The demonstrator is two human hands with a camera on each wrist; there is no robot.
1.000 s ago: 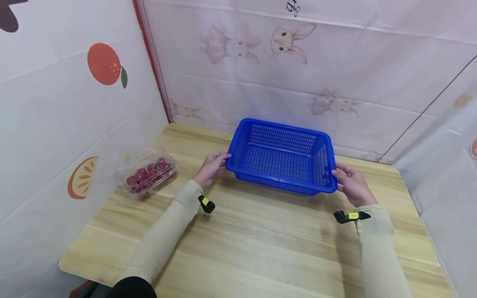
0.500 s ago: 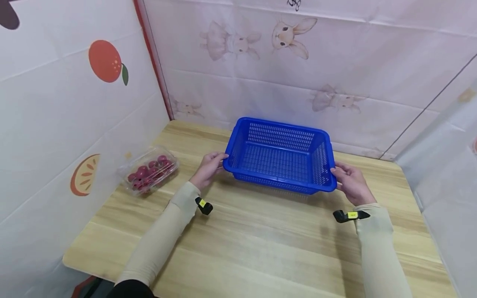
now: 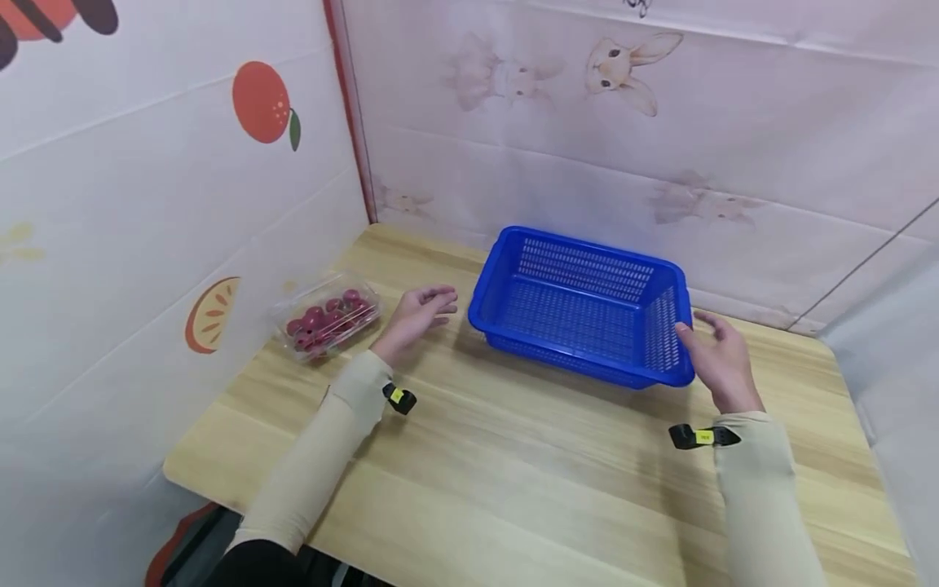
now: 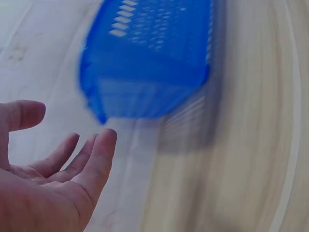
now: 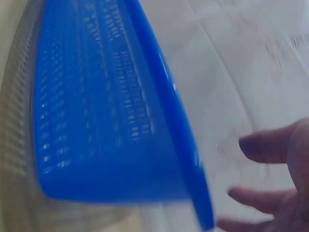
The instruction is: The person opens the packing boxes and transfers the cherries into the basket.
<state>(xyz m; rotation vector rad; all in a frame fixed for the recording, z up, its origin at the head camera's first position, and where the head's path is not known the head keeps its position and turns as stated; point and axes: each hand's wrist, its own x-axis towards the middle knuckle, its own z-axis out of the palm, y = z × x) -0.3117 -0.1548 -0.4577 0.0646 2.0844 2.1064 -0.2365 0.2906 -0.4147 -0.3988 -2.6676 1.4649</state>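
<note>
A blue plastic basket (image 3: 572, 318) with slotted walls sits towards the back of the table in the head view, nothing inside it. To its left, my left hand (image 3: 416, 318) is off the rim with its fingers loosely extended; the left wrist view shows a gap between fingertips and basket (image 4: 145, 67). At the right end, my right hand (image 3: 722, 367) is spread beside the rim. In the right wrist view its thumb and fingers (image 5: 265, 145) stand apart from the basket (image 5: 116, 121).
A clear plastic box (image 3: 314, 292) holding several small red round fruits (image 3: 315, 318) lies near the left wall. The wooden table (image 3: 499, 481) is bordered by printed cloth walls (image 3: 557, 155) at the back and sides.
Both hands gripped the basket's ends earlier; now they have let go. The left hand has drawn away leftward, the right remains near the rim. The head view has turned left.
</note>
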